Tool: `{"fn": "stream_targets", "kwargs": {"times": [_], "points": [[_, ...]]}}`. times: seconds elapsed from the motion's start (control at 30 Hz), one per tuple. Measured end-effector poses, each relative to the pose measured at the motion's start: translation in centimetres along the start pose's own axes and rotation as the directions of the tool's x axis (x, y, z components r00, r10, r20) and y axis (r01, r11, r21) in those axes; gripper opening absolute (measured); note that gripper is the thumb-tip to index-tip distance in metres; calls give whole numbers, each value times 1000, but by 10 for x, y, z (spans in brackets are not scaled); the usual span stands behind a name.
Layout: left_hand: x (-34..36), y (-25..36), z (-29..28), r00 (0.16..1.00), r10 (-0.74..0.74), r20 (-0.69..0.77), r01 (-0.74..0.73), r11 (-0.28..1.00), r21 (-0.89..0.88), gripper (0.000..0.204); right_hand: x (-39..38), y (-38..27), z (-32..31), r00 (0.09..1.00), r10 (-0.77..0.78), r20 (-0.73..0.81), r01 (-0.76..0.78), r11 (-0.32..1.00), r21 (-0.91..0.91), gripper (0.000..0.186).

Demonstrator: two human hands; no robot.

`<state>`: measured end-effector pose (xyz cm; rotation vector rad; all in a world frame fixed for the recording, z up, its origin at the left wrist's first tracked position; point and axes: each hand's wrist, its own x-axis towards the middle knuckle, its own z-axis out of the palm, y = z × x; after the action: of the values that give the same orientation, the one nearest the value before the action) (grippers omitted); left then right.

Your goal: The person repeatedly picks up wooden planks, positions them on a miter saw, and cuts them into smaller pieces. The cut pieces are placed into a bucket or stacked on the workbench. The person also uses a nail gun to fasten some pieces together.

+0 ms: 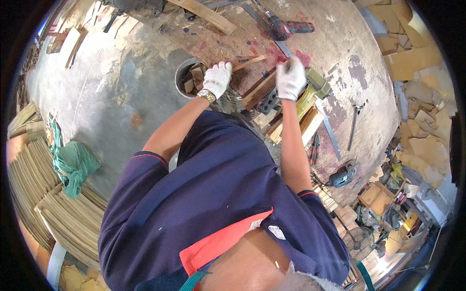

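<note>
My left hand, in a white knit glove with a watch at the wrist, has its fingers curled at the right rim of a round bucket. Wood offcuts lie inside the bucket. What the left fingers hold, if anything, is hidden; a thin wood strip lies just right of them. My right hand, also gloved and slightly blurred, is closed around something dark that I cannot make out. Below and left of it are a brown wood block and a grey metal piece with round holes.
A red and black cordless drill lies at the far side of the worktop by a metal ruler. To the right are another ruler, a hammer-like tool and a blue power tool. Stacked wood strips stand left.
</note>
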<state>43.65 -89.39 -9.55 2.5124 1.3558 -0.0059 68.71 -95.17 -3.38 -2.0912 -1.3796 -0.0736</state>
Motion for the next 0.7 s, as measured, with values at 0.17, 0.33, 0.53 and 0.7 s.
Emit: {"fn": "stream_targets", "kwargs": {"times": [0.17, 0.33, 0.53, 0.7], "points": [[3, 0, -1, 999, -11, 48, 9, 999, 30, 32, -54, 55, -56, 639, 708, -301, -739, 674, 18, 61], [4, 1, 0, 999, -7, 31, 7, 1000, 22, 29, -47, 84, -77, 590, 796, 135, -790, 604, -103, 70], [2, 3, 1, 999, -34, 10, 34, 999, -33, 24, -28, 106, -66, 625, 739, 250, -555, 647, -523, 41], [0, 7, 4, 999, -27, -16, 27, 1000, -4, 22, -16, 84, -86, 774, 589, 232, -616, 786, 56, 54]]}}
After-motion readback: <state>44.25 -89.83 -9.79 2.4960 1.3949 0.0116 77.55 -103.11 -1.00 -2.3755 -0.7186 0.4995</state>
